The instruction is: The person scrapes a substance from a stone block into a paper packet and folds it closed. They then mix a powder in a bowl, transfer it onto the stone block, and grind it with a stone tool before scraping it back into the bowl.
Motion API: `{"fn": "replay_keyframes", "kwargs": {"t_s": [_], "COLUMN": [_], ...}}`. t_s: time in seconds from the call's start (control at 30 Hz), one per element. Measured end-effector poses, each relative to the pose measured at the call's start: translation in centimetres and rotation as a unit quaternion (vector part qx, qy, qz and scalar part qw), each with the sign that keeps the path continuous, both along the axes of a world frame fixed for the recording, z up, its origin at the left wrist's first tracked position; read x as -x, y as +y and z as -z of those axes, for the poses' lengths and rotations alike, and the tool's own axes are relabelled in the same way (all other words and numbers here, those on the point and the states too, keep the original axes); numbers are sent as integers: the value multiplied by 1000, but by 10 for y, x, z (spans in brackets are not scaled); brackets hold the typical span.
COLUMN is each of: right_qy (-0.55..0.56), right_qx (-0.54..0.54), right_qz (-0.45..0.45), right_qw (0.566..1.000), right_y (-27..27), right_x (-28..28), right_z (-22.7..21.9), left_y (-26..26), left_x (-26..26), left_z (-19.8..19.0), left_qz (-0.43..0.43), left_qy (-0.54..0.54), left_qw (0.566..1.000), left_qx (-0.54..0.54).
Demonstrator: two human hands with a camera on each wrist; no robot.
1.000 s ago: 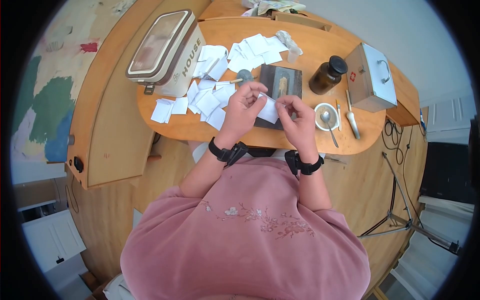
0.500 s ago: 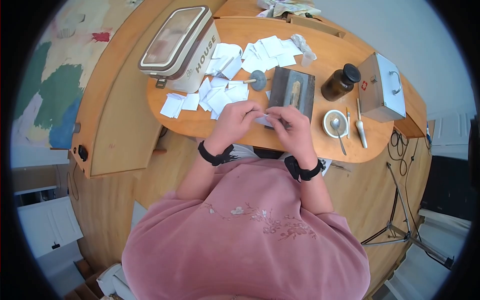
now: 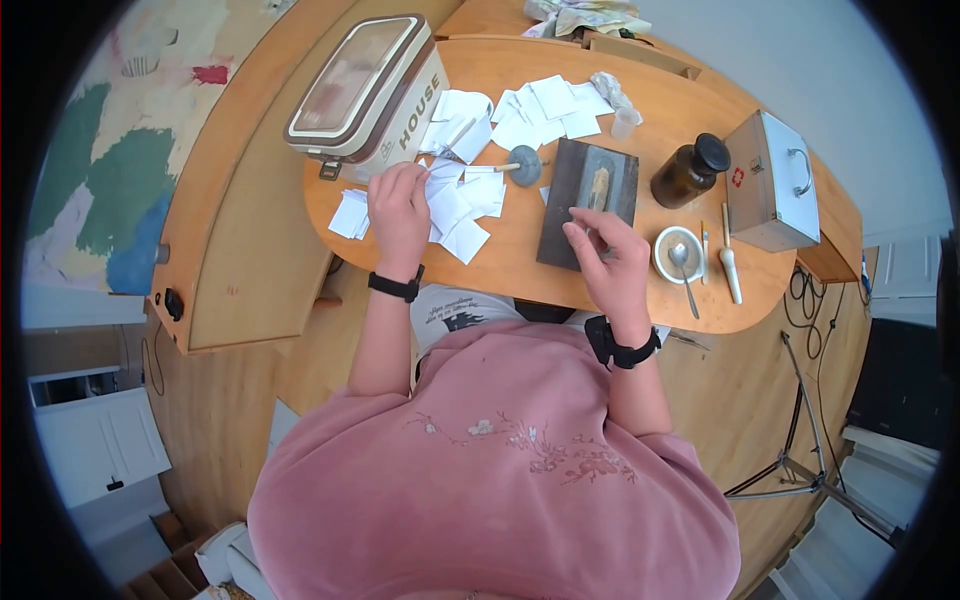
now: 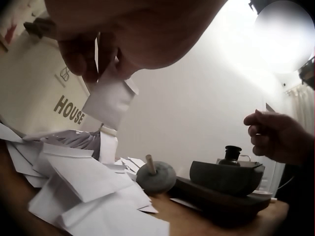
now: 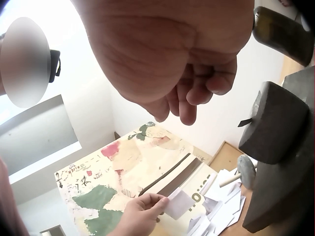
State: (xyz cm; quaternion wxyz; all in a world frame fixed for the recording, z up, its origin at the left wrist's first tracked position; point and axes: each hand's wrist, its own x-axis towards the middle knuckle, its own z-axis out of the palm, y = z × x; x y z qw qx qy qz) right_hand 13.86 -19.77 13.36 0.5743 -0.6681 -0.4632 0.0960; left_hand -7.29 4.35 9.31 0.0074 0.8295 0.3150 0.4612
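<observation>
Left hand (image 3: 401, 215), grip closed, pinches a paper packet (image 4: 109, 102); right hand (image 3: 617, 265), loosely curled, empty, is near the dark slab (image 3: 562, 195).

I see a room in a home: wood-plank floor (image 3: 740, 400) across the lower frame, white cabinets (image 3: 100, 440) lower left, a round-ended wooden bench (image 3: 500, 70) centrally, and a paint-splashed panel (image 3: 120, 180) upper left.
</observation>
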Motion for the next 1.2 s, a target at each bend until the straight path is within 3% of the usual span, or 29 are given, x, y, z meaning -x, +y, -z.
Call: {"fn": "replay_keyframes", "kwargs": {"t_s": [0.27,0.37,0.5,0.57,0.6,0.67,0.73,0.8,0.87,0.93,1.0,1.07,1.1,1.2], "right_qy": [5,5,7,15,22,27,29,20,20,17,11,11,14,6], "right_qx": [-14,-15,-24,-32,-37,-41,-45,-41,-45,-51,-52,-55,-59,-67], "right_qz": [-23,-22,-21,-16,-11,-11,-9,2,8,15,26,32,31,31], "right_qw": [1000,1000,999,999,999,999,999,999,999,998,998,998,998,997], "right_y": [-4,-4,-4,-4,-4,-5,-7,-11,-18,-25,-32,-38,-40,-45], "right_x": [2,1,0,0,-1,-2,-5,-10,-13,-16,-20,-23,-24,-26], "right_z": [1,3,2,3,4,5,4,2,-4,-9,-12,-11,-9,-9], "left_y": [7,7,6,-1,2,20,43,56,65,108,118,112,109,102], "left_x": [5,10,-3,-27,-40,-74,-118,-170,-217,-261,-289,-304,-308,-315], "left_z": [41,34,13,-16,-26,-42,-56,-78,-81,-36,-5,7,7,1], "left_qz": [53,43,56,95,94,186,221,156,120,110,104,32,37,14], "left_qy": [50,129,98,17,19,81,183,380,399,407,410,397,395,434], "left_qw": [983,987,991,980,980,968,955,902,871,877,885,893,894,859], "left_qx": [168,91,70,174,172,147,73,130,262,230,194,209,209,270]}}
